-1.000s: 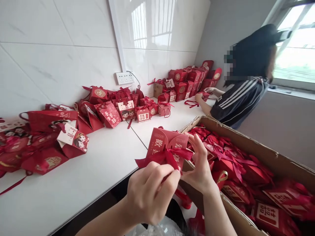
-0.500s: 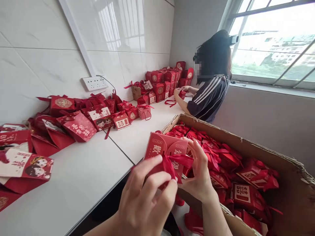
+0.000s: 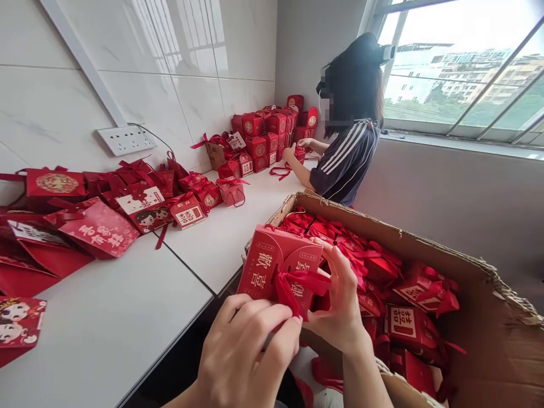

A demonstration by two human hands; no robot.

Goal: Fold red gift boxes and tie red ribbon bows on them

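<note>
A red gift box (image 3: 266,263) with pale lettering is held up in front of the carton's near left corner. Its top carries a tied red ribbon (image 3: 293,283). My left hand (image 3: 255,340) pinches the ribbon between thumb and fingers at the near side of the box. My right hand (image 3: 342,306) grips the box from its right side, fingers behind the top edge and thumb near the lower edge. Beneath and beyond them, the cardboard carton (image 3: 467,263) holds several red boxes with ribbons. The box's underside is hidden.
Several red boxes (image 3: 100,229) line the white table (image 3: 110,317) along the tiled wall, beside a power strip (image 3: 126,140). Stacked boxes (image 3: 276,124) stand at the back corner, where another person (image 3: 348,158) handles a red box.
My left index finger has come down off the box top toward the ribbon, fingers now closer together. The view has shifted right, so the table and boxes appear farther left.
</note>
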